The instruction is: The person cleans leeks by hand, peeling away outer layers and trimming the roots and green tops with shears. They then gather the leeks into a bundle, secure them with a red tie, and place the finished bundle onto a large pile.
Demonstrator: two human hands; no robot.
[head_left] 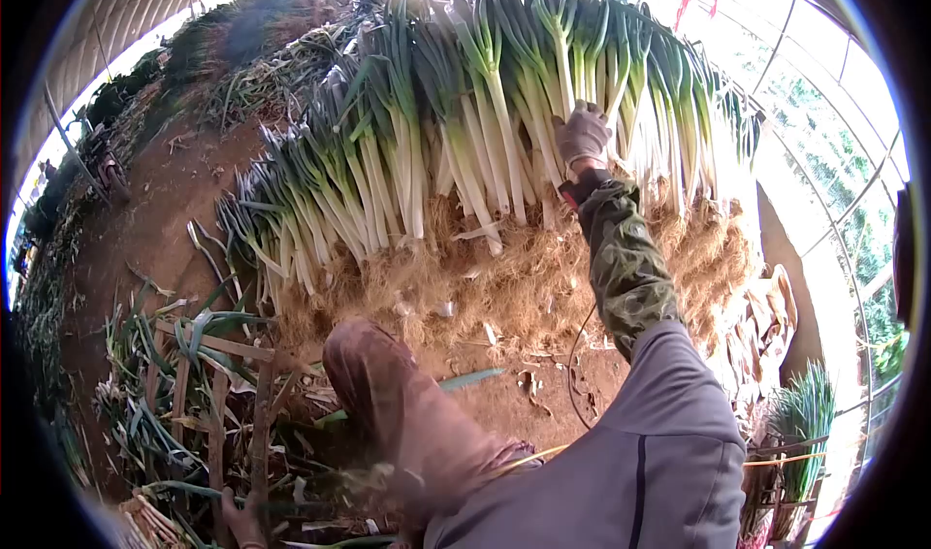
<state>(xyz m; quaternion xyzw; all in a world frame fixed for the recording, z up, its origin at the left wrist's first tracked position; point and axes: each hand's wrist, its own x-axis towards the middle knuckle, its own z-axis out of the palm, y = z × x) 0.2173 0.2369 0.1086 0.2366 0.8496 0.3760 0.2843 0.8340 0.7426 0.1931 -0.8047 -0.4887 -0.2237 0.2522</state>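
Observation:
A long row of leeks [490, 142] leans in a heap, green tops away from me and tangled pale roots [465, 282] toward me. My right hand [585, 134], in a grey glove, reaches into the right half of the row. Its fingers curl at the white stem of a leek [564, 69]. At the bottom left, my left hand [242, 522] is low beside the wooden slats of a frame [260, 433] and some loose leek leaves. It is dim and partly cut off there, so I cannot tell how its fingers are set.
My bent knee [359, 355] is close to the roots. Loose leek leaves [136, 394] litter the left side. A dark cable [574, 365] trails over the soil. Upright green bundles [803, 413] stand at right, near a curved metal frame [853, 287].

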